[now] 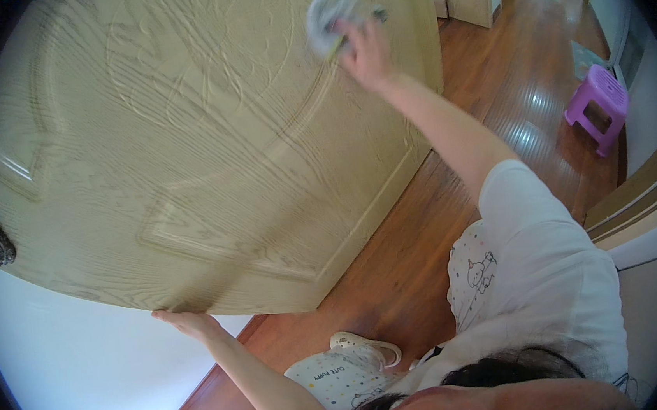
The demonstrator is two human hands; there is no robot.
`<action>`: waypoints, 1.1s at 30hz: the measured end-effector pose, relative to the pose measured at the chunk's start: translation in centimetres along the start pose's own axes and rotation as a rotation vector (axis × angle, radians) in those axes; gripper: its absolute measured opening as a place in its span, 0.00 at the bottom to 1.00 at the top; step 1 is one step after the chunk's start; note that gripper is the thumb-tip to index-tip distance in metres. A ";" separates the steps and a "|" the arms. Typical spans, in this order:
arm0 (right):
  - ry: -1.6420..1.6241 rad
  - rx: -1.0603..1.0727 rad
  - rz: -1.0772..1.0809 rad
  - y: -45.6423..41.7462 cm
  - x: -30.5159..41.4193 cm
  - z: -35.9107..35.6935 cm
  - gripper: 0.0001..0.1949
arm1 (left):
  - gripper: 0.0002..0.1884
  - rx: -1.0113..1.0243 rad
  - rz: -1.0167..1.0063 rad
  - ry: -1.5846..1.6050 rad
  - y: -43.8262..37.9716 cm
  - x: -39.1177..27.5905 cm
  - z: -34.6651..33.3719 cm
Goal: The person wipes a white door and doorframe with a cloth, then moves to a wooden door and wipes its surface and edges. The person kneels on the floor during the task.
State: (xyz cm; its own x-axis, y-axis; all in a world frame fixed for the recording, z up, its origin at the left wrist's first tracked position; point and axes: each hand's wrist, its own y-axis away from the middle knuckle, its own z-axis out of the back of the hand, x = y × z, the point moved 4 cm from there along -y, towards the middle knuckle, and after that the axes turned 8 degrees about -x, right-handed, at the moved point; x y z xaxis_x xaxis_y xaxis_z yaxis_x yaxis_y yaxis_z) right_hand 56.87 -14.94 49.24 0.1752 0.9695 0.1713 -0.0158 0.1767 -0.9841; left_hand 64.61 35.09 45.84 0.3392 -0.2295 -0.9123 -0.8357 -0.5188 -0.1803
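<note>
A cream door panel [230, 155] with a raised pattern and wood-grain finish fills the view's left and middle. My right hand [371, 55] holds a crumpled grey-white cloth [333, 20] against the door's face, near its hinge side at the top of the view; motion blurs both. A small yellow-green patch shows between the fingers and the cloth. Low on the left, my left hand [186, 323] rests at the door's edge, its fingers partly hidden behind it. A dark ornate door handle [1, 245] sits at the far left, well away from both hands.
Wooden flooring [402, 245] runs beneath the door and along a hallway. At the right, a purple plastic stool [603, 99] stands by the wall, with a grey mat [587, 59] behind it. A door frame [635, 196] is close on my right, and a white wall [83, 343] lies left.
</note>
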 end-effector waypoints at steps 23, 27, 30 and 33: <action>-0.536 0.238 0.201 6.9 26.9 3.4 0.17 | 0.39 0.015 -0.046 -0.033 -2.4 1.1 0.7; -0.617 0.075 0.441 0.3 29.7 2.2 0.18 | 0.38 0.063 -0.045 0.003 -2.8 1.8 0.8; -0.534 -0.064 0.505 -4.6 30.2 2.0 0.17 | 0.37 0.067 -0.062 -0.003 -3.6 2.2 1.6; -0.525 -0.120 0.274 -8.2 28.5 2.3 0.18 | 0.36 0.127 -0.043 0.029 -3.2 2.2 1.3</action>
State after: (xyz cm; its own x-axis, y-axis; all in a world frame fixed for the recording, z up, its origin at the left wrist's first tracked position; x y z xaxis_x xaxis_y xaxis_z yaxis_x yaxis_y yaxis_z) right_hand 59.71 11.68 62.26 -0.3290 0.9367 -0.1197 0.1253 -0.0823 -0.9887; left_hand 67.46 37.36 43.97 0.3865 -0.2336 -0.8922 -0.8675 -0.4206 -0.2656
